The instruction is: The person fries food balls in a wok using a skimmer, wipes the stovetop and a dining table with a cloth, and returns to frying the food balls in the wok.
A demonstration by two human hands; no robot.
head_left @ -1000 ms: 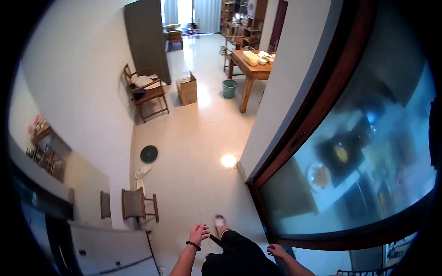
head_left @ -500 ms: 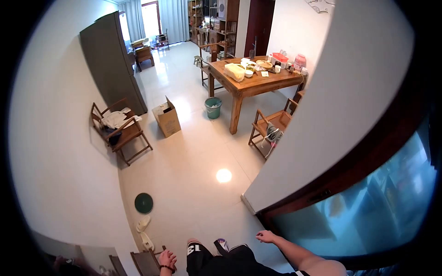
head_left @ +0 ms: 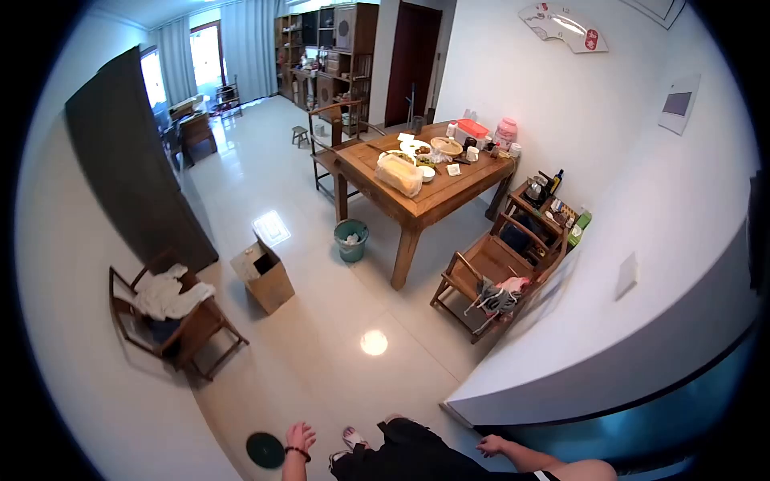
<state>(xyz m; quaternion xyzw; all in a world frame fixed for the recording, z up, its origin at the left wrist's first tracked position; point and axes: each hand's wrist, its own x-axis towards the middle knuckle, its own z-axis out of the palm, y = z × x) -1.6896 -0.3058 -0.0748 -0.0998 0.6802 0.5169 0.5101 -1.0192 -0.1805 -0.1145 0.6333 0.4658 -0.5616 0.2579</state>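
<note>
My left hand [head_left: 300,438] hangs low at the bottom of the view, with a dark beaded bracelet [head_left: 297,453] on its wrist. Its fingers are loosely apart and it holds nothing. Beside it on the floor lies a round dark green disc [head_left: 265,450], not touched. To the right of my dark clothing, my right hand [head_left: 491,446] is held out near the wall corner, fingers slightly bent and nothing seen in it. My sandalled foot [head_left: 354,437] shows between the hands.
A wooden table [head_left: 433,205] carries food and dishes. A teal bin [head_left: 351,242] and an open cardboard box [head_left: 271,287] stand on the floor. A wooden chair [head_left: 215,330] holding clothes is at left; another armchair [head_left: 488,264] is at right. The wall corner [head_left: 461,407] juts in.
My view has moved forward into the room; table, chairs and box look nearer. The slippers and glass door at right have mostly left view. Both hands stay without anything held.
</note>
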